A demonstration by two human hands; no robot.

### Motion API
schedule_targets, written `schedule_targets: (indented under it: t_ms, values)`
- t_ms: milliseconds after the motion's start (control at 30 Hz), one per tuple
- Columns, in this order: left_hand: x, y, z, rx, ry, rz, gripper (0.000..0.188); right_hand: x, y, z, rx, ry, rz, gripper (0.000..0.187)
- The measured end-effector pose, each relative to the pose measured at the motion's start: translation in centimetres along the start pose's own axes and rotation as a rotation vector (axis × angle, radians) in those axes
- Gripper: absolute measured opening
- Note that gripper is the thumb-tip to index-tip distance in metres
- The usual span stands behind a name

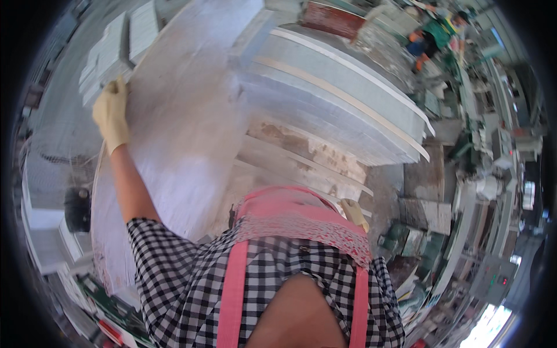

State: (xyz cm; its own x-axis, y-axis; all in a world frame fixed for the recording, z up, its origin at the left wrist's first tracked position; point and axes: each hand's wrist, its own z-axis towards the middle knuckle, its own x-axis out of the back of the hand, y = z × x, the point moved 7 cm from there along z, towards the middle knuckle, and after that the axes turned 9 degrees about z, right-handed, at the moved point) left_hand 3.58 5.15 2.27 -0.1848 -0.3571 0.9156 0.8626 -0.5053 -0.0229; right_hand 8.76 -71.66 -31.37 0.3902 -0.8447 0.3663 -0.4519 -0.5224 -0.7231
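My left hand (110, 113), in a yellow glove, is raised to the upper left and grips the left edge of a large pale sheet (180, 122) that tilts up in front of me. Only part of my gloved right hand (354, 212) shows, low at the right past my pink apron. It sits by the lower edge of a stack of white boards (336, 98), and its fingers are hidden, so its grip cannot be told. The stack leans to the right of the sheet, with worn, stained boards (301, 159) under it.
Another person in green with orange gloves (435, 35) works at the far upper right. Grey panels (116, 46) lie stacked at the upper left. Machines and cluttered benches (481, 174) line the right side. Boxes and scraps (418, 243) crowd the floor at the lower right.
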Motion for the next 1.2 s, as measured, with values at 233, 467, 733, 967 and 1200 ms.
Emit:
schedule_targets:
  t_ms: [233,467,733,967,1200]
  values:
    - [0.5,0.6,-0.4,-0.074,-0.035,-0.133,0.059,-0.3,1.2,1.2,0.102,0.120,-0.176,0.046]
    - [3.1,2.2,-2.5,0.020,-0.092,-0.292,0.058,-0.8,2.0,1.1,0.061,0.148,0.118,0.044]
    - [4.8,2.8,-4.0,0.049,-0.034,-0.230,0.050,-1.4,3.3,0.4,-0.013,0.074,0.161,0.038]
    - [3.7,2.6,-3.8,0.085,-0.089,-0.273,0.053,-1.7,5.3,-2.1,-0.134,0.090,0.069,0.051]
    - [1.0,0.9,-1.4,0.024,-0.065,-0.164,0.056,-1.3,11.7,-4.2,-0.126,0.184,0.169,0.044]
